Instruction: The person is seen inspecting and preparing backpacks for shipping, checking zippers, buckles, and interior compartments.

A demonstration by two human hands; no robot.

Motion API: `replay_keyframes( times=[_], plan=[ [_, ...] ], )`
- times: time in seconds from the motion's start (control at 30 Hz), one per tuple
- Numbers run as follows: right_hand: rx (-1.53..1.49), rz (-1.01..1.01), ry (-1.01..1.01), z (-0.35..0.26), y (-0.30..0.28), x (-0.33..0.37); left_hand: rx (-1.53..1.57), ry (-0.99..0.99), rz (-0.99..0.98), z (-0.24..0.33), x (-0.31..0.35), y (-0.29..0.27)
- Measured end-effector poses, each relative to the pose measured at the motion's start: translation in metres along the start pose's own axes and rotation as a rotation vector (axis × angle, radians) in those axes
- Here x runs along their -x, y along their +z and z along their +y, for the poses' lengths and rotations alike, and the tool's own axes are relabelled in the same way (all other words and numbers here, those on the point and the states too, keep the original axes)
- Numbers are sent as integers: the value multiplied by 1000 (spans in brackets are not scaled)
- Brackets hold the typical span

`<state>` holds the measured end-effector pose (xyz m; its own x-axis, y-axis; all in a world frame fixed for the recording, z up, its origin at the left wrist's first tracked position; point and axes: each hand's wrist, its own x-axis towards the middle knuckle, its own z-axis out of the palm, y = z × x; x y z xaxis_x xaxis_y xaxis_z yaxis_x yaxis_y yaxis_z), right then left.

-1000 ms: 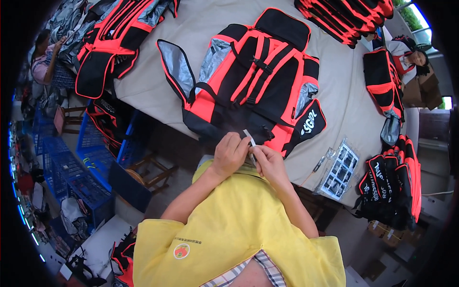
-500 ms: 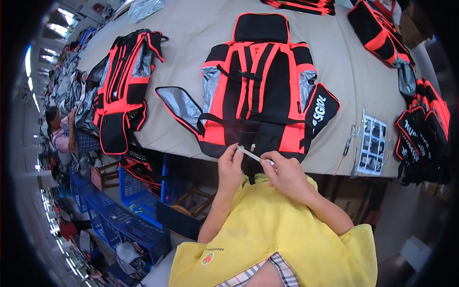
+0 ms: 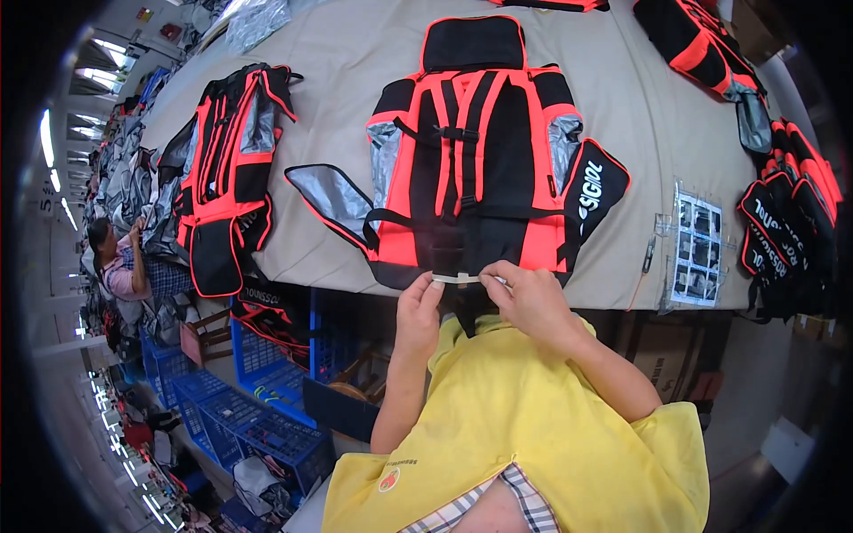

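A narrow pale strip point(image 3: 456, 279) is stretched nearly level between my hands, at the near edge of the table. My left hand point(image 3: 418, 309) pinches its left end, and my right hand point(image 3: 530, 300) pinches the right end. Whether it is tape, elastic or something else, I cannot make out. Just beyond my fingers lies a large black and neon-coral backpack point(image 3: 506, 178), straps up, with silver side pockets and side flaps spread out. Black webbing point(image 3: 462, 313) hangs below the strip, over the edge.
Another backpack point(image 3: 233, 169) rests at the left of the table point(image 3: 329, 89). More bags point(image 3: 702, 44) lie at the far right, with a stack of black pieces point(image 3: 782, 231) below. A clear sleeve point(image 3: 697, 249) sits right. Blue crates point(image 3: 235, 417) stand below left, near a person point(image 3: 124, 266).
The strip has gone from slanting down to the right to nearly level. My right hand has moved up and left, closer to my left hand. The view has shifted slightly.
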<state>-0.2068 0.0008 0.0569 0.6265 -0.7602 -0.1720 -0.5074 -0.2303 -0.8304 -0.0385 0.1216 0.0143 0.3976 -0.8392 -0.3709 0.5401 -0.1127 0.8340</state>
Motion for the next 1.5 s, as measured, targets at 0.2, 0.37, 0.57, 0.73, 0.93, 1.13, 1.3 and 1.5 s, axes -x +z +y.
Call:
replay_keyframes(
  times=[0.2, 0.37, 0.57, 0.73, 0.93, 1.13, 1.3, 1.5],
  plan=[
    [-8, -55, 2, 0, 0, -1, 130, -30, -53, -2, 5, -2],
    [29, -51, -49, 5, 3, 1, 209, -40, -156, 7, 10, 1],
    [56, -49, -75, 5, 4, 2, -12, -102, -96, 11, 7, 8],
    [82, -21, -143, 4, 6, 4, 109, -127, -9, -6, 1, -2],
    [172, 10, -116, 3, 5, 5, -126, -72, 72, -8, 1, 6],
    [5, 275, -86, 42, 54, -14, -606, 181, 119, 10, 4, 31],
    [-701, 272, 376, 38, -11, 0, -614, 283, 135, 33, 8, 16],
    [356, 763, 387, 167, -105, 61, -255, -11, 6, 15, -34, 20]
  ],
)
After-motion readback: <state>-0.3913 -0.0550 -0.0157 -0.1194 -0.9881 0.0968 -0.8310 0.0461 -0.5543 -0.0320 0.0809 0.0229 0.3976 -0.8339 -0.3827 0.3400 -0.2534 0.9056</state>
